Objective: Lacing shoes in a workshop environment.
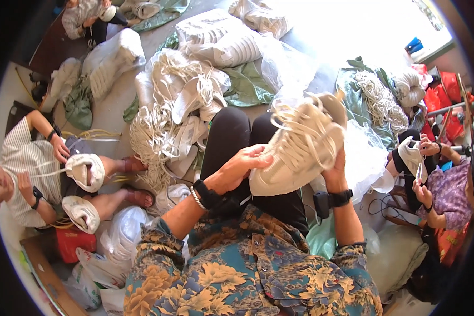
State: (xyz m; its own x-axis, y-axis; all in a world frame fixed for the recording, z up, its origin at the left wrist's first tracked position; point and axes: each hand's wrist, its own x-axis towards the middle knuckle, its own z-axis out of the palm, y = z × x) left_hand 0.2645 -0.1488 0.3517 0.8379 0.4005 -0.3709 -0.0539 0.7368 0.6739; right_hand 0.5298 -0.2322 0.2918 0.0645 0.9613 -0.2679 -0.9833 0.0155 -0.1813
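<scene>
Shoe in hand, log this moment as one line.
left hand: holds shoe | right hand: holds shoe | laces: loose

The single camera sat on the person's head and looked steeply down, close over the lap. The left hand (pixel 237 168) and right hand (pixel 334 176) lay near centre, holding a white shoe (pixel 297 152). Its fisheye bent co-workers toward nine and three o'clock.

Matt cream fabric shoe (pixel 295 152); woven laces (pixel 300 118)
</scene>
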